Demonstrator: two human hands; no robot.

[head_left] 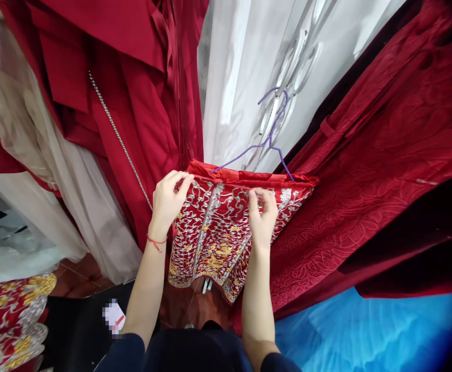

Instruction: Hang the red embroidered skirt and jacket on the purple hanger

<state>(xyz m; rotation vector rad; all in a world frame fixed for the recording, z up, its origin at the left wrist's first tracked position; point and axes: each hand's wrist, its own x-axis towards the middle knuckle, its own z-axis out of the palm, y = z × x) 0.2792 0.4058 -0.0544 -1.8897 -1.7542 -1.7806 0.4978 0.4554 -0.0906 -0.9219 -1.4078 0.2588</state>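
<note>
A red skirt (226,227) with silver and gold embroidery hangs in front of me from a thin purple hanger (270,135). The hanger's shoulders go down inside the skirt's plain red waistband, and its hook is over a white metal fitting. My left hand (168,199), with a red string bracelet at the wrist, pinches the waistband near its left end. Farther right along the same band, my right hand (262,214) has its thumb and fingers closed on the embroidered cloth just below the edge. The skirt's lower hem hangs free above the floor.
Dark red gowns (133,103) crowd the left, beside pale sheer fabric (86,191). White panels (237,67) stand behind the hanger. A patterned red garment (338,206) fills the right, above blue fabric (373,330). Another embroidered piece (12,320) lies at lower left, near a black surface (74,330).
</note>
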